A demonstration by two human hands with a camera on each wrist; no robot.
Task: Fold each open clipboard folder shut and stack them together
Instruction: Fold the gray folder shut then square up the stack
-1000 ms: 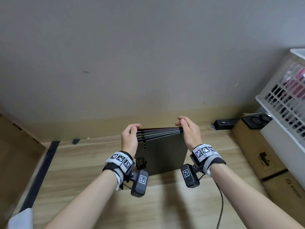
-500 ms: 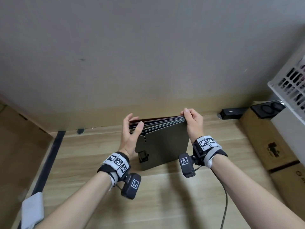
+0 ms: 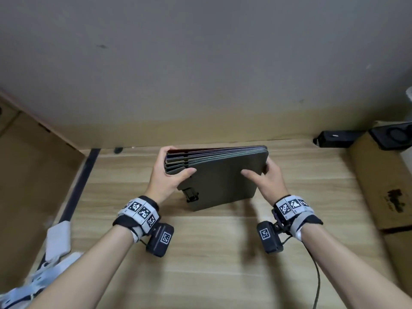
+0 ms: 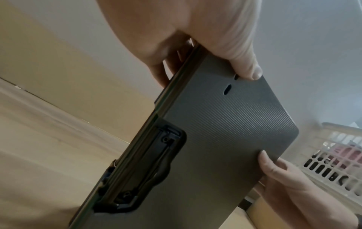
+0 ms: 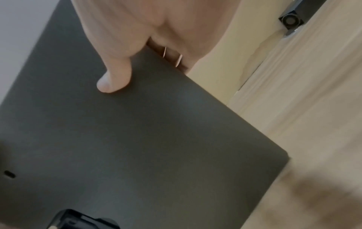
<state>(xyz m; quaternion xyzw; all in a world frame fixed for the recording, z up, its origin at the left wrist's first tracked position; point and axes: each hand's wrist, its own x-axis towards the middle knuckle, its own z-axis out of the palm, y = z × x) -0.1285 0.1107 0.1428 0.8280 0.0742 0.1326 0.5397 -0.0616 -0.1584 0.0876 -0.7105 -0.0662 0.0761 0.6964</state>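
A stack of several shut dark grey clipboard folders stands on its long edge on the wooden table, tilted toward me. A black clip shows low on the near cover. My left hand grips the stack's upper left corner, thumb on the near cover, fingers behind. My right hand grips the upper right corner the same way. In the right wrist view the right thumb lies on the grey cover.
A grey wall rises just behind the stack. Cardboard boxes stand at the right with a black device by the wall. A white slotted basket lies further right. White cloth-like items sit at the left table edge.
Both hands shifted from the stack's top edge to gripping its upper corners with thumbs on the near cover. The stack has tilted toward me, and my view has moved closer.
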